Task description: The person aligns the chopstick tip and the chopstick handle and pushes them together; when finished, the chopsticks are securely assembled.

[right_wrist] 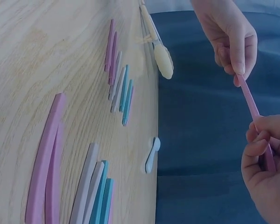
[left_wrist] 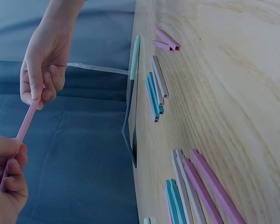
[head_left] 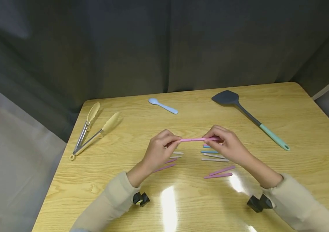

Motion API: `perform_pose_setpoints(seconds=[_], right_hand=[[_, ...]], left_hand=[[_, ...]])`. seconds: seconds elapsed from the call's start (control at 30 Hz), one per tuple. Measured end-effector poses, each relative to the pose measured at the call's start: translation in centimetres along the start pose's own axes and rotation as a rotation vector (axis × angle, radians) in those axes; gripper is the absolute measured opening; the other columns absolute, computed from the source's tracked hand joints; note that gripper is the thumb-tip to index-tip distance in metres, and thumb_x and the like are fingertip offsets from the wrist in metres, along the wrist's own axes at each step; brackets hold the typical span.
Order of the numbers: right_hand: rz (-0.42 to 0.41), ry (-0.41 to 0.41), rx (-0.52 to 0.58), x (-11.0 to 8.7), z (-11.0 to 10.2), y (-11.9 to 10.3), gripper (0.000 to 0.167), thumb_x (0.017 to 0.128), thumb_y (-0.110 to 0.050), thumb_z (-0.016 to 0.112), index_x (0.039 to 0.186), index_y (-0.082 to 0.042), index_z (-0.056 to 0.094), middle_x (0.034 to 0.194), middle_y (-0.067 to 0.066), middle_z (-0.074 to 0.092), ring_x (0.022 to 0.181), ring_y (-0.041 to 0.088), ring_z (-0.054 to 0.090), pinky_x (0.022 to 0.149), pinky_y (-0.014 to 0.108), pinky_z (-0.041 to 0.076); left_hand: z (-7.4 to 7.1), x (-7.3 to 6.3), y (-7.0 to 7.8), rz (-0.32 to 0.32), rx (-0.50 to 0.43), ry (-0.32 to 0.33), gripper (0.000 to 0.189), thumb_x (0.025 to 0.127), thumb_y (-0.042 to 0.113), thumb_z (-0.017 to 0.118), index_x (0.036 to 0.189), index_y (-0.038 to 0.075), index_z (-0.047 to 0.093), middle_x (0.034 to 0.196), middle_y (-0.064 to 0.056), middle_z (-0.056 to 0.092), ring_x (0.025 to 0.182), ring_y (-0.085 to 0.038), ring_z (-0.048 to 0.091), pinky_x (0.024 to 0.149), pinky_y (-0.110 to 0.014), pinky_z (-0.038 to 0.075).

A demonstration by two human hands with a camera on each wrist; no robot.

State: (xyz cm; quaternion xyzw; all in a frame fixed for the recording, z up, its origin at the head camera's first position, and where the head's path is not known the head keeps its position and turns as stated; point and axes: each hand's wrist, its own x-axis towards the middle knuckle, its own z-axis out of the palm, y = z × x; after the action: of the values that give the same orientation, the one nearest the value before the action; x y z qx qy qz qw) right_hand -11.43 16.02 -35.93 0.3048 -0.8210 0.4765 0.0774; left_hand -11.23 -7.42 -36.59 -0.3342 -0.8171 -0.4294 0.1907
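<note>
A slim pink two-part chopstick (head_left: pixel 192 140) is held level above the table, with a joint line near its middle. My left hand (head_left: pixel 160 149) pinches one end between thumb and fingers. At the other end, my right hand (head_left: pixel 229 145) pinches it the same way. Below the left hand lie loose chopstick halves (left_wrist: pixel 210 186) in pink, white and blue, with narrow plugs at their tips. Under the right hand is another group of halves (right_wrist: pixel 91 184) in matching colours; the left wrist view shows hollow square ends on some. My hands partly cover both groups in the head view.
Yellow-tipped tongs (head_left: pixel 86 138) lie spread at the table's left. A small light-blue spoon (head_left: pixel 164 106) rests near the back edge. To the right lies a dark spatula (head_left: pixel 250 112) with a green handle. Dark curtain (head_left: pixel 129 48) hangs behind the wooden table (head_left: pixel 100 187).
</note>
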Motion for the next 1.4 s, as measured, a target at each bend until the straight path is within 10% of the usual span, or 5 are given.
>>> perform_pose_setpoints(seconds=[0.63, 0.9, 1.17, 1.4], right_hand=[[0.088, -0.034, 0.005, -0.2, -0.2, 0.2, 0.011, 0.081, 0.000, 0.063, 0.084, -0.010, 0.064, 0.075, -0.004, 0.054, 0.060, 0.008, 0.045, 0.050, 0.020, 0.040], [0.192, -0.069, -0.024, 0.1, -0.2, 0.2, 0.006, 0.083, -0.006, 0.063, 0.086, -0.010, 0.066, 0.077, -0.001, 0.058, 0.061, 0.009, 0.050, 0.052, 0.022, 0.044], [0.171, -0.069, -0.008, 0.5, 0.0, 0.4, 0.016, 0.083, -0.005, 0.062, 0.099, -0.006, 0.064, 0.084, 0.002, 0.060, 0.067, 0.007, 0.053, 0.056, 0.022, 0.046], [0.193, 0.003, 0.006, 0.3, -1.7, 2.0, 0.040, 0.090, -0.008, 0.052, 0.128, -0.005, 0.043, 0.106, 0.009, 0.053, 0.082, 0.003, 0.052, 0.067, 0.016, 0.043]], left_hand=[[0.2, -0.2, -0.1, -0.058, -0.014, -0.062, 0.008, 0.082, 0.003, 0.063, 0.087, 0.000, 0.069, 0.076, -0.003, 0.058, 0.059, -0.007, 0.044, 0.051, -0.014, 0.038], [-0.5, 0.4, 0.3, -0.024, 0.289, -0.158, 0.008, 0.081, 0.011, 0.066, 0.087, 0.009, 0.071, 0.083, 0.001, 0.061, 0.075, -0.012, 0.052, 0.071, -0.026, 0.040], [-1.4, 0.8, 0.6, 0.093, 0.467, -0.217, 0.007, 0.082, 0.012, 0.065, 0.083, 0.008, 0.071, 0.080, -0.001, 0.058, 0.073, -0.013, 0.051, 0.064, -0.022, 0.041], [-2.8, -0.5, -0.2, -0.043, 0.464, -0.228, 0.006, 0.082, 0.009, 0.064, 0.086, 0.005, 0.068, 0.080, -0.002, 0.058, 0.072, -0.013, 0.051, 0.060, -0.019, 0.044]])
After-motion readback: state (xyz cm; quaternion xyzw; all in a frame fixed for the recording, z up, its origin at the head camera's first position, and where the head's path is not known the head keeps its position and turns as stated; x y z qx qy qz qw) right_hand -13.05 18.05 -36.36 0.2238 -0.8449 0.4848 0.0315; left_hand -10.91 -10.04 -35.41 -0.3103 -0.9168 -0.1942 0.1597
